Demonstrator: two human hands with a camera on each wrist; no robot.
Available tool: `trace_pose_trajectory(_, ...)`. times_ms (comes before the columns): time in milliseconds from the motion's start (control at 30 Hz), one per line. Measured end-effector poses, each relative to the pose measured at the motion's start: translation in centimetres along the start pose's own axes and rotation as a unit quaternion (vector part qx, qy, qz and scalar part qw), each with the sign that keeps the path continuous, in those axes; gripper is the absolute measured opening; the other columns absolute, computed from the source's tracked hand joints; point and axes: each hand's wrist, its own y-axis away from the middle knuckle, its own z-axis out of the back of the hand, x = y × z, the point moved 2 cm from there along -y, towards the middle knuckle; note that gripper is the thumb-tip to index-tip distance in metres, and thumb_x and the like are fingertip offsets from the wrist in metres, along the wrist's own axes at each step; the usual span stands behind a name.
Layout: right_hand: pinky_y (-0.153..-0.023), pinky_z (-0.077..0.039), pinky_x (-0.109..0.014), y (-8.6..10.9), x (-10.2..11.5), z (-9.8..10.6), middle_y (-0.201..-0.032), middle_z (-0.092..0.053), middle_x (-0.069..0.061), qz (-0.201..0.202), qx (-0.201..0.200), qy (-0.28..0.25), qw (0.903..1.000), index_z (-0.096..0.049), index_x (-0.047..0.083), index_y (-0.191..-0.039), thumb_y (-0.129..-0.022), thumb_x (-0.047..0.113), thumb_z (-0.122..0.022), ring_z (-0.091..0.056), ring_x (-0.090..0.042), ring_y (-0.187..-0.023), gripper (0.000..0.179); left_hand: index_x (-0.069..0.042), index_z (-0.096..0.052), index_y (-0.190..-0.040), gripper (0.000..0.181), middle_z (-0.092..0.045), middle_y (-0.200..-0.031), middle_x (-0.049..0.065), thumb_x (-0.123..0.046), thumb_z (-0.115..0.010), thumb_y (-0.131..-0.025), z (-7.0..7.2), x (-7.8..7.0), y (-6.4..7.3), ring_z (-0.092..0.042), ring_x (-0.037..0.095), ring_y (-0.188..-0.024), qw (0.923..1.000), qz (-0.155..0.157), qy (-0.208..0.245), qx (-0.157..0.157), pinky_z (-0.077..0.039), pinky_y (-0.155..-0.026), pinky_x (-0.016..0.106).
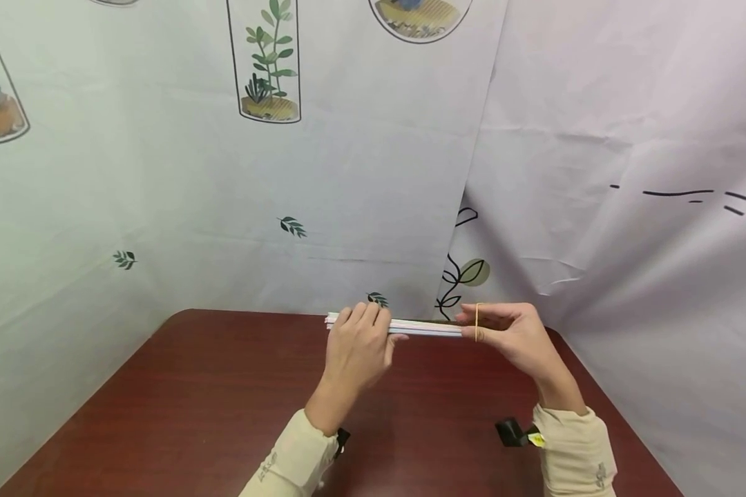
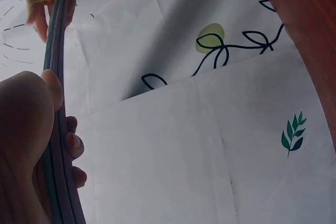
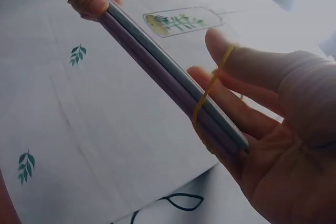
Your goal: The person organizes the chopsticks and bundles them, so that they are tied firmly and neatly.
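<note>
A bundle of long, thin, straw-like pastel sticks (image 1: 425,328) is held level above the far part of the table. My left hand (image 1: 357,345) grips it near its left end, fingers over the far side and thumb along the near side. At the other end, my right hand (image 1: 519,338) spreads its thumb and fingers apart inside a thin yellow rubber band (image 1: 476,323). In the right wrist view, the stretched rubber band (image 3: 212,80) loops round the thumb and fingers and crosses the bundle (image 3: 152,61), whose end lies between thumb and fingers, near the palm.
The dark red-brown table (image 1: 224,393) spreads below both hands. A pale cloth (image 1: 373,172) with printed plants hangs behind it and along the sides. Black straps or mounts (image 1: 510,433) show at the wrists, beside the cream sleeves (image 1: 575,449).
</note>
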Motion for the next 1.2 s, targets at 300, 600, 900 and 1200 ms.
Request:
trace_pose_trajectory(300,-0.059,-0.045,-0.018,0.1,1.0,-0.6,-0.089,-0.056,-0.005,0.067,-0.076,0.071,0.9923,-0.072,-0.003,-0.115,-0.072,-0.007,-0.082,-0.055,-0.005,-0.071,0.044,-0.011,-0.056,-0.081,0.034,-0.053,-0.078,0.003,-0.044,-0.061,-0.088,-0.1,0.2,0.2,-0.051,0.023,-0.073,0.9999,0.002,-0.004,0.011,-0.039,-0.066,0.033)
trace_pose_trajectory(600,-0.075,-0.054,-0.019,0.2,2.5,-3.7,-0.092,-0.065,-0.015,0.221,-0.133,0.074,0.9633,-0.074,-0.006,-0.105,-0.065,-0.019,-0.081,-0.066,-0.009,-0.09,0.042,-0.009,-0.058,-0.084,0.03,-0.053,-0.077,0.004,-0.038,-0.066,-0.086,0.7,1.5,-0.2,-0.051,0.023,-0.071,0.9997,0.025,0.004,-0.001,-0.041,-0.065,0.035)
trace_pose_trajectory(900,-0.056,-0.047,-0.014,0.2,2.9,-5.9,-0.077,-0.062,-0.006,0.273,-0.169,0.152,0.9346,-0.074,-0.005,-0.107,-0.059,-0.007,-0.09,-0.061,-0.007,-0.063,0.05,-0.007,-0.056,-0.079,0.03,-0.051,-0.074,0.006,-0.031,-0.073,-0.079,2.5,3.4,-0.9,-0.049,0.026,-0.07,0.9959,0.079,-0.015,-0.041,-0.04,-0.066,0.038)
trace_pose_trajectory(1200,-0.046,-0.051,-0.025,0.2,2.7,-6.0,-0.08,-0.051,-0.008,0.09,-0.212,0.051,0.9718,-0.064,0.0,-0.128,-0.07,-0.002,-0.087,-0.065,-0.005,-0.063,0.063,-0.007,-0.055,-0.078,0.032,-0.05,-0.073,0.005,-0.033,-0.073,-0.079,2.1,3.2,-0.9,-0.05,0.026,-0.071,0.995,0.092,-0.017,-0.035,-0.04,-0.071,0.039)
